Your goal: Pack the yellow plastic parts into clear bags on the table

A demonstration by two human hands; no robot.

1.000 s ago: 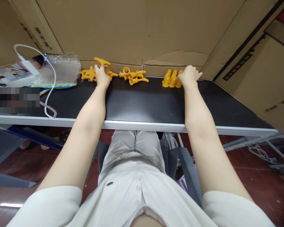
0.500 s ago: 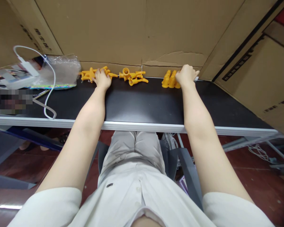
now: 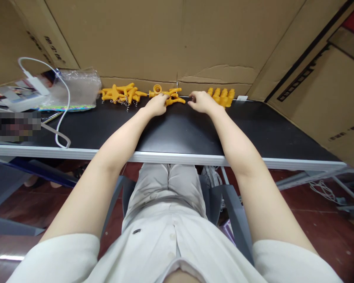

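My left hand point(image 3: 157, 105) is at the middle group of orange pieces, its fingers closed over the cupped end of an orange curved-handled piece point(image 3: 177, 100). The handle points right toward my right hand point(image 3: 202, 102), whose thumb and fingers are curved and apart with nothing between them. Behind my left hand lies another orange piece with a round open cup point(image 3: 157, 89). To the left is a heap of orange corkscrew parts point(image 3: 115, 93) with metal spirals hanging out. Just right of my right hand, several orange bottle-shaped pieces point(image 3: 224, 95) stand in rows.
A black tabletop point(image 3: 183, 129) with a metal front edge point(image 3: 177, 157) lies before me. Cardboard walls point(image 3: 177, 39) close off its back. At left are a clear plastic bag point(image 3: 76, 84) and a white cable point(image 3: 67, 102). A small white piece point(image 3: 242, 98) lies at the back right.
My left hand has moved right from the corkscrew heap to the middle group. My right hand has come left from the standing pieces, where one more piece now shows in the row.
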